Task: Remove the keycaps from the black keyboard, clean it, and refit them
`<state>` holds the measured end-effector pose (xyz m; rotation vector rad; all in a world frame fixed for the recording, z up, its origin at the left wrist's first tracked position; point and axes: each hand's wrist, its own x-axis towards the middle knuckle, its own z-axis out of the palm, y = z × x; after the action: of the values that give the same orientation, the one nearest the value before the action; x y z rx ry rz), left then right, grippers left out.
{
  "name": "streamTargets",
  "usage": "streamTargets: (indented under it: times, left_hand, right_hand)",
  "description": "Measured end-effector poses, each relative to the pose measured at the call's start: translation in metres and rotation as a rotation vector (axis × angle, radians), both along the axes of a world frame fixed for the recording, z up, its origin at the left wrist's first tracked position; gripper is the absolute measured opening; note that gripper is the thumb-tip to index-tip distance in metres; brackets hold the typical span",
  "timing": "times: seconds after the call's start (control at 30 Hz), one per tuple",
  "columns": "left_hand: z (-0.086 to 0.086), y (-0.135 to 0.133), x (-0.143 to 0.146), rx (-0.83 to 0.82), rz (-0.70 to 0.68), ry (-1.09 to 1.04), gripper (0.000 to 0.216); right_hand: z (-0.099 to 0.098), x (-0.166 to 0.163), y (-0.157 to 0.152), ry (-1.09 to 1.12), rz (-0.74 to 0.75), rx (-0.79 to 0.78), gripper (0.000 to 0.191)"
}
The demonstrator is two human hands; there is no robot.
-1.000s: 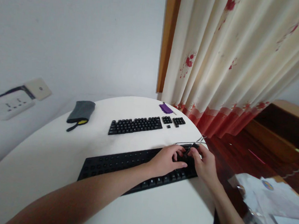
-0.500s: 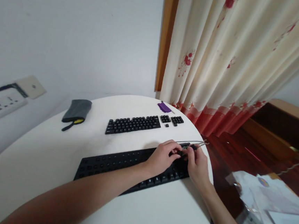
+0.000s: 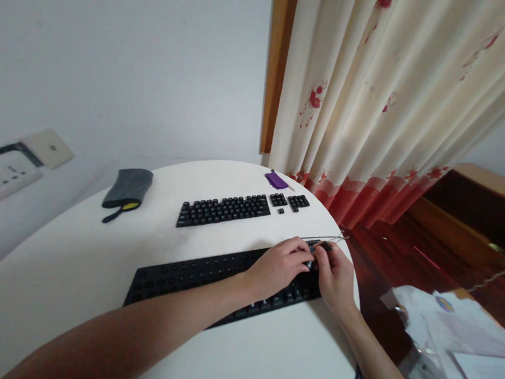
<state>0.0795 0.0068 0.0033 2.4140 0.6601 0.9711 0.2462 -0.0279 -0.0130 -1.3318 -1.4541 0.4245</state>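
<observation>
A black keyboard base (image 3: 192, 271) with its keycaps removed lies across the round white table (image 3: 93, 293). Both of my hands work at its right end. My left hand (image 3: 279, 267) rests on the base with fingers curled, pinching something small and dark. My right hand (image 3: 336, 274) is closed beside it, fingers pinched on a thin wire keycap puller (image 3: 325, 241) whose loops stick out toward the table edge. Farther back, several black keycaps (image 3: 224, 208) lie laid out in keyboard order, with smaller groups (image 3: 293, 202) to their right.
A grey pouch (image 3: 127, 187) with a yellow tab lies at the back left. A purple item (image 3: 276, 180) sits by the curtain (image 3: 375, 106). A wall socket (image 3: 1, 173) is at far left. Papers and plastic (image 3: 456, 331) lie over the dark wooden floor, right of the table edge.
My hands have shifted slightly on the keyboard's right end, and the wire puller's angle has changed a little. The camera has drifted a bit.
</observation>
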Motion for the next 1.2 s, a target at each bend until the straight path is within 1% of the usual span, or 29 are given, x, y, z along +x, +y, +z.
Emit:
streamTargets:
  times: [0.07, 0.17, 0.23, 0.27, 0.37, 0.43, 0.5, 0.73, 0.83, 0.93, 1.03, 1.1, 1.13, 1.2]
  left_hand:
    - [-0.001, 0.001, 0.000, 0.006, -0.003, -0.032, 0.013]
    - [-0.004, 0.004, -0.001, -0.077, 0.028, -0.157, 0.013]
    - [-0.006, 0.006, -0.001, -0.157, 0.081, -0.233, 0.015]
    - [-0.007, 0.007, -0.002, -0.191, 0.111, -0.255, 0.016]
    - [-0.008, 0.010, -0.002, -0.276, 0.178, -0.298, 0.021]
    - [-0.008, 0.010, -0.002, -0.321, 0.193, -0.319, 0.022]
    - [-0.008, 0.010, -0.002, -0.349, 0.195, -0.328, 0.021]
    - [-0.006, 0.010, -0.003, -0.359, 0.162, -0.307, 0.018]
    - [-0.006, 0.010, -0.003, -0.371, 0.158, -0.300, 0.017]
    - [-0.005, 0.010, -0.003, -0.377, 0.162, -0.326, 0.021]
    - [-0.002, 0.009, -0.004, -0.344, 0.225, -0.346, 0.013]
    - [0.000, 0.006, -0.006, -0.303, 0.264, -0.307, 0.023]
    - [0.001, 0.005, -0.007, -0.279, 0.272, -0.283, 0.029]
    - [0.002, 0.003, -0.008, -0.239, 0.263, -0.250, 0.033]
  right_hand:
    - [0.002, 0.002, 0.001, 0.035, -0.029, -0.012, 0.023]
    - [0.010, 0.009, 0.005, 0.043, -0.048, 0.077, 0.021]
    - [0.015, 0.015, 0.007, 0.033, 0.009, 0.132, 0.019]
    - [0.017, 0.018, 0.007, 0.021, 0.055, 0.130, 0.018]
    - [0.018, 0.022, 0.007, -0.066, 0.212, 0.039, 0.015]
    - [0.017, 0.022, 0.006, -0.143, 0.312, -0.040, 0.014]
    - [0.015, 0.022, 0.006, -0.182, 0.371, -0.094, 0.015]
    - [0.012, 0.024, 0.011, -0.236, 0.414, -0.115, 0.018]
    - [0.017, 0.024, 0.011, -0.253, 0.425, -0.122, 0.015]
    - [0.025, 0.027, 0.016, -0.292, 0.440, -0.105, 0.014]
    - [0.031, 0.039, 0.038, -0.340, 0.380, -0.063, 0.017]
    - [0.032, 0.049, 0.064, -0.373, 0.269, -0.043, 0.019]
    - [0.031, 0.053, 0.080, -0.402, 0.229, -0.057, 0.021]
    - [0.025, 0.060, 0.113, -0.494, 0.179, -0.131, 0.022]
